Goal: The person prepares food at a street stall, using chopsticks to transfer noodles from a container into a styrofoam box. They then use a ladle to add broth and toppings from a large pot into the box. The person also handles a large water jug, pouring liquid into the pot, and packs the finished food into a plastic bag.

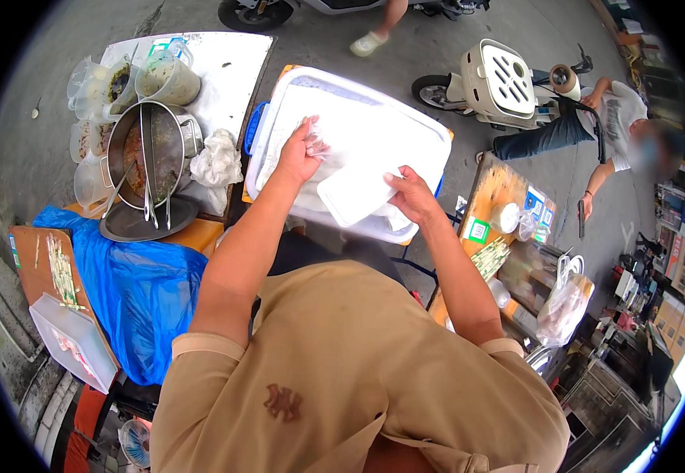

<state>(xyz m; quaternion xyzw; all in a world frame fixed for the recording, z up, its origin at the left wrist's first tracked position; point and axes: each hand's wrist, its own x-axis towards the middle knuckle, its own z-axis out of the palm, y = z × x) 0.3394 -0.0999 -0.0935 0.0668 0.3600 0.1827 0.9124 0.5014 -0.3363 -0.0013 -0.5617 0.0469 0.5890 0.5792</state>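
Observation:
Both my hands are over a large white plastic tub (351, 78) lined with white cloth or sheeting. My left hand (302, 152) pinches a crumpled clear plastic bag (317, 139). In my right hand (414, 194), the thumb and fingers hold the edge of a flat white rectangular piece (357, 192), perhaps a lid or board; glare hides its detail. To the left of the tub stands a divided metal pot (168, 109) with reddish broth and several utensils, on a dark round tray (179, 222). A crumpled white cloth (218, 159) lies beside the pot.
Plastic jugs (168, 77) with sauces stand behind and left of the pot. A blue plastic bag (141, 295) drapes at the left. At the right, a wooden table (484, 183) bears wrapped chopsticks (490, 257) and containers. A person (620, 118) stands beside a parked scooter (499, 83).

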